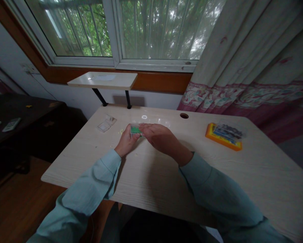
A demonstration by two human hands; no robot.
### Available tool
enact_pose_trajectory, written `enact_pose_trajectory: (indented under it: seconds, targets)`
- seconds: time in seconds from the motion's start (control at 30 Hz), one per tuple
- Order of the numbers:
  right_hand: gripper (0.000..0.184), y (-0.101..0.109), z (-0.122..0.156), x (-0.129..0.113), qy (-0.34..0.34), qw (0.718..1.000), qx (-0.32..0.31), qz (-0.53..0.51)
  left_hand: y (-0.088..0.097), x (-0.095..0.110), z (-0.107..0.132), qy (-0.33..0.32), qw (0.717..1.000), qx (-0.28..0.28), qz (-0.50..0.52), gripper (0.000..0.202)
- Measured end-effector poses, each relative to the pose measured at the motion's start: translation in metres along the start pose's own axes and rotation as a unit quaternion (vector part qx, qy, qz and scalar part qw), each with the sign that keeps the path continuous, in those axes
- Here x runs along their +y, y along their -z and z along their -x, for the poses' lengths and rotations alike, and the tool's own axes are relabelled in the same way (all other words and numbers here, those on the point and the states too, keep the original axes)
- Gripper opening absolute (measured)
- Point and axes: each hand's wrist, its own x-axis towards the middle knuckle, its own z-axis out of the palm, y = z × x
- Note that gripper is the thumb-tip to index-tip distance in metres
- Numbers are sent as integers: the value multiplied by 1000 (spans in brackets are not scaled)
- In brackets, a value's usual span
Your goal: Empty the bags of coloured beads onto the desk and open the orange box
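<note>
A small clear box with green contents point(135, 130) sits between both hands over the pale wooden table point(153, 168). My left hand point(126, 141) wraps its fingers round the box's left side. My right hand point(158, 135) lies over the box's right side, fingertips pressed on its top edge. Both arms wear light blue sleeves. What the green contents are is too small to make out.
A clear lid or small clear case point(106, 124) lies to the left of the hands. An orange tray with a clear cover and dark pieces point(224, 135) rests at the right. A cable hole point(184, 115) is in the tabletop. A white shelf point(103, 80) juts out under the window. Curtain point(254, 67) hangs at right; dark cabinet point(20, 114) at left.
</note>
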Motion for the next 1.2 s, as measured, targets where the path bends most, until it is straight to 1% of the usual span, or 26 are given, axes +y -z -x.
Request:
enact_pose_trajectory:
  seconds: [0.17,0.37,0.43,0.53,0.63,0.7,0.77,0.87,0.93,1.0,1.03,1.1,1.17,1.2]
  targets:
    - [28,-5,1,-1,2,1000,9,22,-4,-6,2,-1,1000,-1,19,59]
    - [24,-9,1,-5,-21,999,23,36,-6,-9,4,18,999,-12,46,60]
    - [23,-7,1,-6,-46,998,19,37,-7,-7,5,16,999,-20,44,60]
    - [22,0,0,-4,-108,993,9,38,-9,-3,7,9,998,-45,47,59]
    - [23,6,0,-1,-131,991,7,37,-13,0,9,32,995,-59,74,56]
    - [25,9,0,2,-131,991,14,24,-13,1,8,44,992,-72,89,55]
    - [27,12,0,7,-134,991,25,-5,-10,0,6,38,990,-92,103,55]
    - [31,16,0,18,-167,982,48,-72,-4,-3,2,47,982,-106,147,56]
    - [32,17,0,26,-196,969,82,-125,-1,-5,-1,77,974,-102,189,57]
    - [33,11,1,35,-222,947,130,-193,0,-5,-4,121,962,-92,228,57]
    - [34,6,1,38,-237,930,153,-236,1,-5,-6,146,955,-83,243,55]
    - [39,-8,2,45,-272,885,183,-330,2,-5,-9,185,947,-60,255,49]
    - [43,-25,2,48,-307,841,195,-400,5,-5,-12,204,947,-43,246,45]
    - [44,-34,3,49,-317,830,198,-415,6,-6,-13,208,948,-36,238,44]
